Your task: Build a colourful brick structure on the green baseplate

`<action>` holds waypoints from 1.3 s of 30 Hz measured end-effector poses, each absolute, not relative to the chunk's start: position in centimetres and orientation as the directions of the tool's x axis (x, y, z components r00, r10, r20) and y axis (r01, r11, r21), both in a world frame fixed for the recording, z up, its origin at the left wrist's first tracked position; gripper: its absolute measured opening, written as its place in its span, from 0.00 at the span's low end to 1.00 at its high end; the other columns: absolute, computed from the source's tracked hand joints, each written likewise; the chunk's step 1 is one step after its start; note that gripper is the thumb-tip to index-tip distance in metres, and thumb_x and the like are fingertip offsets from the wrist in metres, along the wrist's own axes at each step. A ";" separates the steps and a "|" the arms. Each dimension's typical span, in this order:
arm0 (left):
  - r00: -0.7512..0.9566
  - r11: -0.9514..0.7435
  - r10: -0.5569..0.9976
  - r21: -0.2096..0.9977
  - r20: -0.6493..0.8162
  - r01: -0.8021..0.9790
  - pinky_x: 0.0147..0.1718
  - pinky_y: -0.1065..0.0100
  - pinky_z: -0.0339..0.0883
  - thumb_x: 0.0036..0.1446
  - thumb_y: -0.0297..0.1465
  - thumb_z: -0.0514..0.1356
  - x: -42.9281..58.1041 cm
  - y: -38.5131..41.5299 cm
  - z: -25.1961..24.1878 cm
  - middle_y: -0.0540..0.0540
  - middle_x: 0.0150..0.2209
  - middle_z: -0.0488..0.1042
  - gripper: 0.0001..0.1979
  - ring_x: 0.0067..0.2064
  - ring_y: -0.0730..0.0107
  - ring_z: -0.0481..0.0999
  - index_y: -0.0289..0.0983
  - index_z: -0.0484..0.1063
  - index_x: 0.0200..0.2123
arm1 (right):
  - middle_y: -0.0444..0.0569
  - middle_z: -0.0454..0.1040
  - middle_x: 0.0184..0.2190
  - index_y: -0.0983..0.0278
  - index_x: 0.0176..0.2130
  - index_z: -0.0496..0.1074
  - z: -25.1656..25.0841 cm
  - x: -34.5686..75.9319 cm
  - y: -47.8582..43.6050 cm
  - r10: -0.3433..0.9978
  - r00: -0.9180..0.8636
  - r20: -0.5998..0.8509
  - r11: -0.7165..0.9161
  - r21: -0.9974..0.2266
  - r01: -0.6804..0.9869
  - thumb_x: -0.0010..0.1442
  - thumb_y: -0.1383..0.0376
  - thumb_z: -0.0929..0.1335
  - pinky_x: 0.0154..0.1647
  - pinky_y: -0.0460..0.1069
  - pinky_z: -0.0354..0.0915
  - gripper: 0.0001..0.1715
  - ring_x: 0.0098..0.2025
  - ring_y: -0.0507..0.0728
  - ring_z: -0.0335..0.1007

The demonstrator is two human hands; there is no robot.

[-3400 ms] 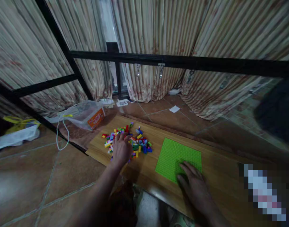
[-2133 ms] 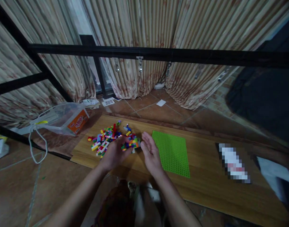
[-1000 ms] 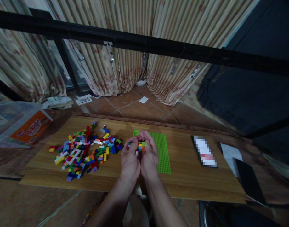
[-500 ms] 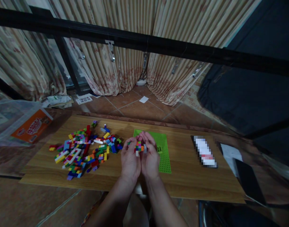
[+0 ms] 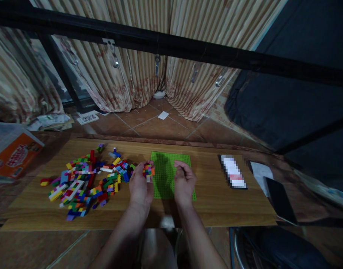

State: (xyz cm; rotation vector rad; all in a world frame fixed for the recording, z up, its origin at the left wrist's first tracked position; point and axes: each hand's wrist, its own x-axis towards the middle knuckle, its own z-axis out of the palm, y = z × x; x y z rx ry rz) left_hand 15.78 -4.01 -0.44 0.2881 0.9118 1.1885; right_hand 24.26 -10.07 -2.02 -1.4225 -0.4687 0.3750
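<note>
A small cluster of joined toy bricks (image 5: 149,170), with orange, purple and white ones showing, is in my left hand (image 5: 140,185). That hand is closed round it, over the left edge of the green baseplate (image 5: 163,179). My right hand (image 5: 185,182) is over the plate's right side, apart from the left, its fingers curled in. Whatever those fingers may hold is hidden. Just left of my left hand spreads a loose heap of many-coloured toy bricks (image 5: 84,179).
The wooden table (image 5: 210,209) carries a phone with a blurred screen (image 5: 233,172) to the right. Beyond it lie a white paper (image 5: 261,172) and a dark flat object (image 5: 280,200). A clear plastic box with an orange label (image 5: 16,155) stands far left. Curtains (image 5: 110,82) hang behind a black bar.
My hands were together around the brick cluster and have come apart. The cluster stays in my left hand, while my right hand has moved to the right. The view has shifted slightly.
</note>
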 end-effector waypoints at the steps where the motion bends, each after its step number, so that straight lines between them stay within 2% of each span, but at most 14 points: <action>1: 0.087 0.389 0.884 0.622 -0.459 -0.680 0.38 0.73 0.70 0.54 0.27 0.59 15.6 -3.9 -0.2 0.49 0.30 0.77 0.04 0.33 0.76 0.76 0.35 0.73 0.29 | 0.50 0.76 0.35 0.63 0.36 0.74 -1.5 25.2 -11.0 0.510 0.841 0.181 0.004 -0.978 0.208 0.60 0.60 0.62 0.46 0.54 0.66 0.14 0.40 0.57 0.72; 3: 0.100 0.400 0.877 0.600 -0.470 -0.693 0.38 0.73 0.71 0.55 0.26 0.57 15.2 -3.6 0.1 0.48 0.30 0.76 0.05 0.33 0.76 0.76 0.34 0.73 0.28 | 0.53 0.76 0.37 0.64 0.41 0.74 -0.9 26.6 -12.9 0.575 0.780 0.247 -0.248 -0.856 0.453 0.62 0.57 0.60 0.45 0.55 0.64 0.18 0.40 0.59 0.72; 5: 0.114 0.421 0.866 0.589 -0.486 -0.689 0.39 0.73 0.71 0.56 0.25 0.56 14.9 -3.6 0.6 0.48 0.30 0.76 0.07 0.33 0.75 0.76 0.35 0.73 0.28 | 0.56 0.75 0.37 0.64 0.43 0.73 -1.2 27.1 -14.4 0.638 0.746 0.193 -0.448 -0.694 0.564 0.62 0.52 0.62 0.40 0.55 0.64 0.21 0.37 0.62 0.73; 8: 0.114 0.437 0.855 0.585 -0.505 -0.683 0.39 0.72 0.72 0.56 0.25 0.56 14.6 -3.5 1.2 0.49 0.29 0.76 0.08 0.33 0.74 0.77 0.36 0.73 0.27 | 0.60 0.74 0.38 0.65 0.42 0.73 -2.7 26.6 -15.8 0.704 0.706 0.074 -0.581 -0.512 0.632 0.56 0.55 0.68 0.35 0.55 0.64 0.18 0.33 0.64 0.73; 10: 0.106 0.438 0.847 0.571 -0.521 -0.694 0.40 0.72 0.72 0.56 0.24 0.56 14.5 -3.5 1.5 0.49 0.29 0.76 0.08 0.33 0.74 0.76 0.36 0.73 0.26 | 0.59 0.75 0.36 0.64 0.39 0.72 -3.6 26.3 -16.2 0.727 0.685 0.045 -0.584 -0.484 0.652 0.55 0.60 0.68 0.35 0.55 0.64 0.12 0.33 0.64 0.73; 12: 0.104 0.441 0.838 0.550 -0.536 -0.709 0.40 0.73 0.71 0.56 0.24 0.56 14.4 -3.5 1.7 0.48 0.29 0.76 0.09 0.33 0.75 0.76 0.36 0.73 0.26 | 0.58 0.75 0.34 0.63 0.35 0.71 -3.9 26.3 -16.2 0.738 0.672 0.065 -0.541 -0.537 0.647 0.56 0.63 0.66 0.36 0.54 0.64 0.07 0.34 0.64 0.74; 15: 0.102 0.412 0.861 0.566 -0.499 -0.714 0.42 0.71 0.71 0.56 0.26 0.57 14.3 -3.7 1.7 0.47 0.31 0.77 0.07 0.35 0.73 0.77 0.35 0.74 0.27 | 0.54 0.76 0.32 0.63 0.34 0.72 -3.3 26.0 -15.4 0.735 0.672 0.086 -0.390 -0.758 0.523 0.57 0.58 0.66 0.37 0.53 0.64 0.11 0.34 0.61 0.73; 18: 0.118 0.346 0.924 0.668 -0.363 -0.658 0.44 0.71 0.69 0.53 0.31 0.61 14.3 -4.4 1.5 0.47 0.34 0.78 0.05 0.39 0.71 0.77 0.34 0.75 0.30 | 0.45 0.74 0.27 0.62 0.36 0.73 -1.9 24.4 -13.7 0.741 0.663 -0.110 -0.174 -0.984 0.031 0.55 0.51 0.67 0.25 0.47 0.61 0.17 0.24 0.52 0.66; 20: 0.159 0.333 0.941 0.723 -0.300 -0.606 0.41 0.71 0.68 0.52 0.34 0.63 14.6 -5.2 1.4 0.46 0.36 0.78 0.08 0.39 0.71 0.77 0.35 0.75 0.31 | 0.41 0.71 0.24 0.62 0.37 0.72 -1.1 22.9 -12.5 0.766 0.564 -0.309 -0.074 -0.914 -0.399 0.55 0.51 0.66 0.18 0.45 0.56 0.18 0.18 0.49 0.59; 22: 0.203 0.365 0.931 0.743 -0.304 -0.561 0.36 0.71 0.68 0.51 0.37 0.64 15.0 -6.0 1.4 0.46 0.38 0.78 0.11 0.38 0.70 0.77 0.36 0.74 0.33 | 0.41 0.70 0.22 0.62 0.37 0.72 -0.4 21.6 -11.5 0.788 0.481 -0.383 -0.038 -0.811 -0.584 0.55 0.50 0.65 0.17 0.44 0.55 0.19 0.19 0.49 0.61; 24: 0.197 0.363 0.932 0.761 -0.305 -0.538 0.36 0.71 0.68 0.51 0.38 0.64 15.5 -6.6 1.3 0.47 0.39 0.79 0.11 0.38 0.69 0.77 0.37 0.74 0.34 | 0.43 0.72 0.23 0.63 0.35 0.73 0.0 20.7 -10.7 0.785 0.510 -0.353 -0.012 -0.830 -0.557 0.57 0.49 0.65 0.19 0.44 0.57 0.20 0.23 0.51 0.65; 27: 0.137 0.280 0.960 0.806 -0.244 -0.522 0.42 0.71 0.67 0.50 0.37 0.65 15.9 -7.0 1.1 0.47 0.40 0.79 0.10 0.43 0.70 0.77 0.37 0.74 0.34 | 0.45 0.76 0.29 0.63 0.32 0.73 0.2 19.8 -10.1 0.731 0.664 -0.154 0.090 -0.944 -0.318 0.57 0.50 0.67 0.30 0.46 0.63 0.19 0.31 0.53 0.69; 30: 0.155 0.298 0.954 0.817 -0.255 -0.494 0.42 0.70 0.67 0.51 0.37 0.64 16.0 -6.9 1.0 0.47 0.39 0.79 0.10 0.40 0.70 0.77 0.37 0.74 0.33 | 0.47 0.77 0.33 0.64 0.34 0.74 -0.2 19.3 -9.8 0.695 0.719 -0.022 0.153 -0.972 -0.178 0.60 0.51 0.65 0.38 0.48 0.65 0.19 0.35 0.54 0.70; 39: 0.168 0.261 0.965 0.832 -0.203 -0.490 0.38 0.70 0.69 0.51 0.35 0.63 16.2 -7.3 0.2 0.47 0.33 0.78 0.08 0.35 0.71 0.77 0.36 0.74 0.30 | 0.48 0.78 0.30 0.65 0.32 0.74 -0.8 19.2 -9.9 0.651 0.757 -0.046 0.136 -0.975 -0.176 0.62 0.51 0.62 0.34 0.48 0.65 0.23 0.33 0.55 0.73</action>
